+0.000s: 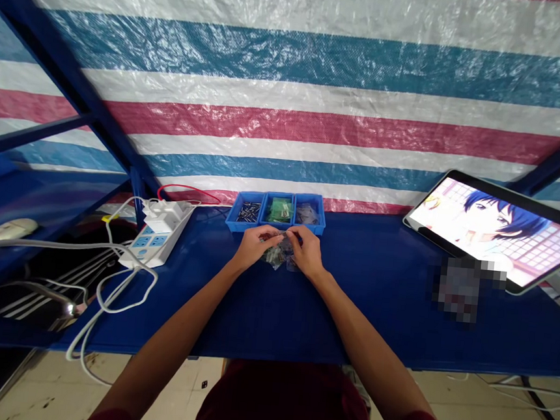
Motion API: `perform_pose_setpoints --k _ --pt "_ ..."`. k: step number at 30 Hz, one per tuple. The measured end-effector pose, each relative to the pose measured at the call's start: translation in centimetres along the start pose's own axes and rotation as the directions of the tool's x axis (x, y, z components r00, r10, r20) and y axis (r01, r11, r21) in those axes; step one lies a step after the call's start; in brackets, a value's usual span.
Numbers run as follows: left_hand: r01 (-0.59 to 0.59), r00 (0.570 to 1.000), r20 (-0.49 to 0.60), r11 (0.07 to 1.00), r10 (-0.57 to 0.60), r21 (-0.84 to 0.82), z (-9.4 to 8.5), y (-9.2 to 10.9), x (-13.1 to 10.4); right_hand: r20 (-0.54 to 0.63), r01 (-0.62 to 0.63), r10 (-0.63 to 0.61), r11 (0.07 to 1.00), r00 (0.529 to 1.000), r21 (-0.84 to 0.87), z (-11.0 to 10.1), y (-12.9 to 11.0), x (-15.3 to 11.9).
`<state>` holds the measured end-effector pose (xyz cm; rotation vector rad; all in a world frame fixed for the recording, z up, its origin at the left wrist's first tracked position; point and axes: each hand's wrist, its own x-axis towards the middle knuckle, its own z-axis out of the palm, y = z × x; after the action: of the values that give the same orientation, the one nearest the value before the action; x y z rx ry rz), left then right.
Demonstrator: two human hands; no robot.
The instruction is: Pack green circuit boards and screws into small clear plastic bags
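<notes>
Both of my hands meet over the blue table, just in front of three joined blue bins. My left hand (256, 246) is closed, its thumb and fingers pinching at a small clear plastic bag (274, 256). Close beside it, my right hand (306, 251) is also closed, fingertips pinched at the right part of the clear plastic. What lies between the fingertips is too small to make out. The left bin (248, 212) holds dark metal screws or pins, the middle bin (278, 210) green packets, and the right bin (308, 214) clear plastic pieces.
A white power strip (159, 235) with plugs and looping white cables (101, 292) lies on the left. A tablet (501, 229) showing a cartoon leans at the right, near a blurred patch. Striped sheeting (306, 130) hangs behind the table (275, 321).
</notes>
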<state>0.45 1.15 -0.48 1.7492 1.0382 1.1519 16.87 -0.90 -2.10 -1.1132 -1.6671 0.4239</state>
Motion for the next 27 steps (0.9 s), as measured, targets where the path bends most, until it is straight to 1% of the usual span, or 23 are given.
perform_pose_setpoints --k 3,5,8,11,14,16,19,21,23,25,27 --pt "0.039 0.999 -0.026 0.993 -0.043 -0.114 -0.1 0.2 0.2 0.005 0.021 -0.021 0.998 1.0 0.056 -0.3 -0.2 0.0" --pt "0.075 0.996 -0.026 0.98 -0.081 -0.182 -0.2 0.6 0.2 0.026 0.048 -0.05 0.997 0.998 0.063 -0.4 -0.2 0.0" --pt "0.113 0.993 -0.004 0.955 -0.119 -0.275 -0.2 1.0 0.2 0.05 0.1 -0.102 0.995 0.994 0.028 -0.3 -0.2 -0.1" --pt "0.126 0.992 0.03 0.944 -0.123 -0.306 -0.1 1.1 0.1 0.024 0.143 -0.143 0.99 0.989 0.01 -0.2 -0.1 -0.1" --pt "0.121 0.993 0.044 0.946 -0.113 -0.3 0.0 1.0 0.1 -0.028 0.11 -0.11 0.994 0.994 -0.003 -0.1 -0.2 0.0" --pt "0.101 0.995 0.04 0.956 -0.093 -0.277 -0.1 0.9 0.1 -0.036 0.075 -0.075 0.997 0.997 0.0 -0.2 -0.2 0.0" --pt "0.025 1.0 0.021 0.989 -0.022 -0.148 -0.2 0.6 0.2 -0.037 0.045 -0.044 0.999 0.998 0.026 -0.1 -0.2 0.1" --pt "-0.045 0.999 -0.016 0.999 0.045 -0.029 -0.3 0.3 0.3 -0.039 0.028 -0.026 0.999 0.999 0.039 -0.1 -0.1 0.1" --pt "-0.084 0.994 -0.067 0.996 0.086 0.032 -0.3 0.0 0.4 -0.029 0.006 -0.005 0.999 1.0 0.048 0.0 0.1 0.1" --pt "-0.057 0.994 -0.089 0.998 0.058 0.008 -0.3 -0.3 0.4 -0.017 -0.015 0.016 0.998 1.0 0.063 0.1 0.1 0.1" --pt "0.005 0.998 -0.063 0.998 -0.009 -0.07 -0.2 -0.4 0.5 -0.014 -0.019 0.02 0.997 1.0 0.074 0.0 0.0 0.0"
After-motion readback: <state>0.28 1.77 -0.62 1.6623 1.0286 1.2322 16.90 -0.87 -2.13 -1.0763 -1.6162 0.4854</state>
